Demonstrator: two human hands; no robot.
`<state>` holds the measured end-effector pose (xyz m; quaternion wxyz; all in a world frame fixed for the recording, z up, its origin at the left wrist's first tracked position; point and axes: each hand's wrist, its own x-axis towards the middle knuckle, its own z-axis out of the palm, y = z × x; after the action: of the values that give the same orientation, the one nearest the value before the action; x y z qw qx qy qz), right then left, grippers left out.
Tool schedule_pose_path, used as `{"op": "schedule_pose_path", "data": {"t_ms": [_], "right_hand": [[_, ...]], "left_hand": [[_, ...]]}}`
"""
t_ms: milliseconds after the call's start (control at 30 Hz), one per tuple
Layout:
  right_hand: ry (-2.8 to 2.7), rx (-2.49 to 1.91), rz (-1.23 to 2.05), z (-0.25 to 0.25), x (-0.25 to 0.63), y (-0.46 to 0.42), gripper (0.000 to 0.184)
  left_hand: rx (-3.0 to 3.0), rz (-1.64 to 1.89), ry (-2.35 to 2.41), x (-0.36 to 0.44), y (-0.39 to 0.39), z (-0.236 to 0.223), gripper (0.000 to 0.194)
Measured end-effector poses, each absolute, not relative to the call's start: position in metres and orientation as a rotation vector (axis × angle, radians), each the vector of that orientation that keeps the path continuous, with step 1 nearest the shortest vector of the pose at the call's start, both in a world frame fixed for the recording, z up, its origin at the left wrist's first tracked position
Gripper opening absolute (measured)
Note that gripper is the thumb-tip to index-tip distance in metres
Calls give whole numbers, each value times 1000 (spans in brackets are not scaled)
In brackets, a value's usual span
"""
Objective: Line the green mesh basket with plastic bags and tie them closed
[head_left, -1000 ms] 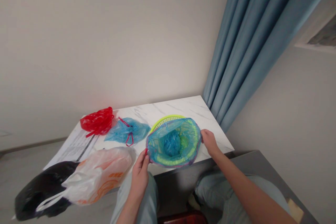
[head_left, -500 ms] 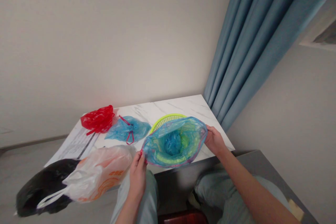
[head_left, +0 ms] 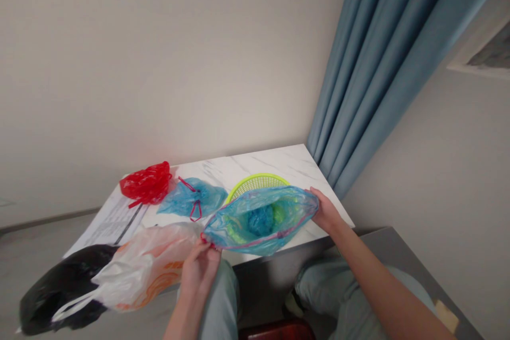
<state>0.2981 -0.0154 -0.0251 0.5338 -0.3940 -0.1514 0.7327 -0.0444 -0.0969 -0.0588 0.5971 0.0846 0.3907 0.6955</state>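
Observation:
A thin blue plastic bag with a pink drawstring rim lines a lime green basket at the near edge of a white marble table. My left hand pinches the bag's rim at its left end, fingers closed. My right hand grips the rim at its right end. The bag's mouth is stretched wide and flat between the two hands. The basket's near side is hidden by the bag.
A crumpled red bag and a folded blue bag lie at the back left of the table, on printed paper. A white and orange bag and a black bag hang over the left corner. Blue curtains hang at right.
Both hands have pulled apart, the left one down and to the left, so the bag's round mouth has stretched into a long flat opening.

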Motion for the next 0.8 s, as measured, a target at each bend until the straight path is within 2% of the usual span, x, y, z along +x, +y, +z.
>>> {"op": "schedule_pose_path", "data": {"t_ms": [100,233,367,500,733,800], "right_hand": [[-439,-963,1808,-25,294,-19,10],[-532,-1004,1896,-26,294,-23,18],[-685,-949,1917,-27,297,-24,15],[-596,-874,1888,-25,299,-22,12],[-326,-664,1900,-31,311,-13,4],[-256,-623,1861,-32,315,-11,2]], "left_hand": [[207,1616,897,-45,-98,-60,24],[207,1610,965,-45,-99,-61,37],[271,1575,1062,-41,-100,-61,40],[319,1553,1083,-38,-101,-59,46],[329,1561,1102,-37,-101,-58,49],[321,1579,1109,-38,-100,-61,40]]}}
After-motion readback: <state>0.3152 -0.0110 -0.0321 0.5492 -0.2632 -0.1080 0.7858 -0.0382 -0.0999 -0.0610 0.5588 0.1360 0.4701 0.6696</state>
